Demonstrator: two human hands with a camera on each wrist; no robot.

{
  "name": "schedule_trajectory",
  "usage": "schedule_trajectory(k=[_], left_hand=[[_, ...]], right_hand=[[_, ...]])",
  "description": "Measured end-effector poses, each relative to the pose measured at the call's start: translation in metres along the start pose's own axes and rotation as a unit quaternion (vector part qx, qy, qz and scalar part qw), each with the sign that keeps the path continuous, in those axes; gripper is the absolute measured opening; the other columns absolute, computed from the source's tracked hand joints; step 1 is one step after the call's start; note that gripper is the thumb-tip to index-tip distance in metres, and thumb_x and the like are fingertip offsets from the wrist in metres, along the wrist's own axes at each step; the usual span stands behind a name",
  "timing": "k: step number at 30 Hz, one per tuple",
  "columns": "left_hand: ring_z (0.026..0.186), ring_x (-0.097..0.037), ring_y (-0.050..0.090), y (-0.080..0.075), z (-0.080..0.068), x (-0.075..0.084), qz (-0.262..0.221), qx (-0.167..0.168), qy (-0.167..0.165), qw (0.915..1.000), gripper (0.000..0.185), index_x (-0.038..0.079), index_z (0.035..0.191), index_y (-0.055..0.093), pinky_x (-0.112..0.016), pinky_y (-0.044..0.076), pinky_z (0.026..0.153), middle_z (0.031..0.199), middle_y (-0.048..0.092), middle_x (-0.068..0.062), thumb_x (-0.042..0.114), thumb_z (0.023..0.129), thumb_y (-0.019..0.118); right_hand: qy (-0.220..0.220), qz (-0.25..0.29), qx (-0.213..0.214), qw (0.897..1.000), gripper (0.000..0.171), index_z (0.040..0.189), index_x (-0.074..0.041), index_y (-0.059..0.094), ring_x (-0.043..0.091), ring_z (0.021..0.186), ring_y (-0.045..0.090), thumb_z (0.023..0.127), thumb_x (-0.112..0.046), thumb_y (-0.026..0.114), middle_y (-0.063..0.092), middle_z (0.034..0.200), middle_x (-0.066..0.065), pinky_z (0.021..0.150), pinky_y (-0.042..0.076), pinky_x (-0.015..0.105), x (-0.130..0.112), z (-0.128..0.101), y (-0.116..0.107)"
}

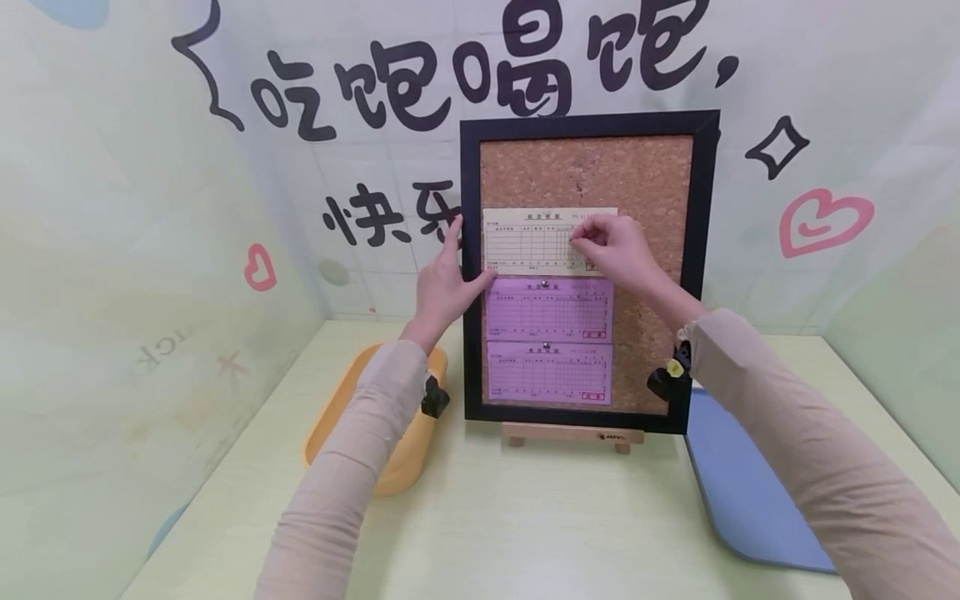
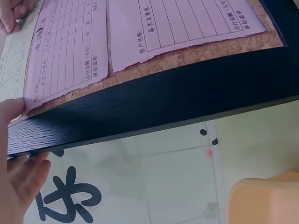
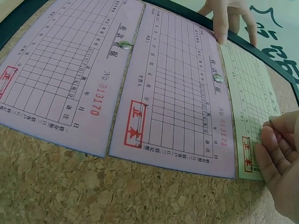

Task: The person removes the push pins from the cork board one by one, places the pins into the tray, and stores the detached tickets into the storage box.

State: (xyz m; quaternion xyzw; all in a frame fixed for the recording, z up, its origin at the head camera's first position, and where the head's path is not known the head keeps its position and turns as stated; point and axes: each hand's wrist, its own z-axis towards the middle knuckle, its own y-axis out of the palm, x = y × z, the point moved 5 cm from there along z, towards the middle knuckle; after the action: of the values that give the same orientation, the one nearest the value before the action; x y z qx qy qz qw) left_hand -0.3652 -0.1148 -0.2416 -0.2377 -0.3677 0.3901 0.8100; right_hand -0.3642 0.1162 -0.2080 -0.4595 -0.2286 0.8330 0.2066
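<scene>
A black-framed corkboard (image 1: 652,183) stands upright with two pink receipt slips (image 1: 549,310) pinned to it, one above the other. Above them lies a pale yellow receipt slip (image 1: 525,242). My left hand (image 1: 442,287) grips the frame's left side; its thumb rests by the yellow slip's lower left corner and its fingers reach behind, as the left wrist view shows. Over the yellow slip's right part, my right hand (image 1: 618,250) pinches a small thumbtack (image 3: 272,120), mostly hidden by the fingertips. A shiny tack (image 3: 218,78) sits at the top of each pink slip.
The board rests on a small wooden easel (image 1: 573,432). To its left is an orange bin (image 1: 412,454), partly behind the left forearm. A blue tray (image 1: 750,492) lies at the right, partly under the right forearm. A printed cloth backdrop (image 1: 825,100) rises behind.
</scene>
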Motion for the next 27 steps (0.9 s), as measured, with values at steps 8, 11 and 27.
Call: schedule_trajectory(k=[8,11,27], left_hand=[[0.065,-0.025,0.057,0.000,0.000,0.003,0.034,0.013,0.009,0.9993,0.084,0.010,0.143,0.019,-0.035,0.042,0.052,0.129,0.051,-0.014,0.037,0.079,0.066],[0.087,-0.028,0.059,-0.002,0.000,0.004,0.048,0.031,0.025,0.9981,0.082,0.007,0.141,0.024,-0.039,0.048,0.062,0.128,0.050,-0.015,0.036,0.078,0.067],[0.102,-0.027,0.054,-0.027,0.032,0.040,0.134,0.056,0.140,0.9795,0.039,0.002,0.114,0.056,-0.038,0.049,0.079,0.109,0.058,-0.012,0.022,0.082,0.065]], right_hand=[[0.000,-0.012,-0.005,1.000,0.013,0.094,-0.002,0.063,0.018,0.065,0.054,0.088,-0.012,0.058,0.060,0.080,0.011,0.054,0.043,0.020,0.003,-0.003,-0.003],[-0.004,-0.015,-0.005,1.000,0.012,0.093,-0.002,0.064,0.017,0.065,0.055,0.088,-0.012,0.058,0.061,0.080,0.011,0.054,0.043,0.020,0.003,-0.004,-0.004],[0.017,-0.008,-0.031,0.999,0.012,0.095,-0.003,0.063,0.018,0.070,0.056,0.088,-0.012,0.057,0.061,0.087,0.010,0.059,0.045,0.022,0.004,-0.004,-0.006]])
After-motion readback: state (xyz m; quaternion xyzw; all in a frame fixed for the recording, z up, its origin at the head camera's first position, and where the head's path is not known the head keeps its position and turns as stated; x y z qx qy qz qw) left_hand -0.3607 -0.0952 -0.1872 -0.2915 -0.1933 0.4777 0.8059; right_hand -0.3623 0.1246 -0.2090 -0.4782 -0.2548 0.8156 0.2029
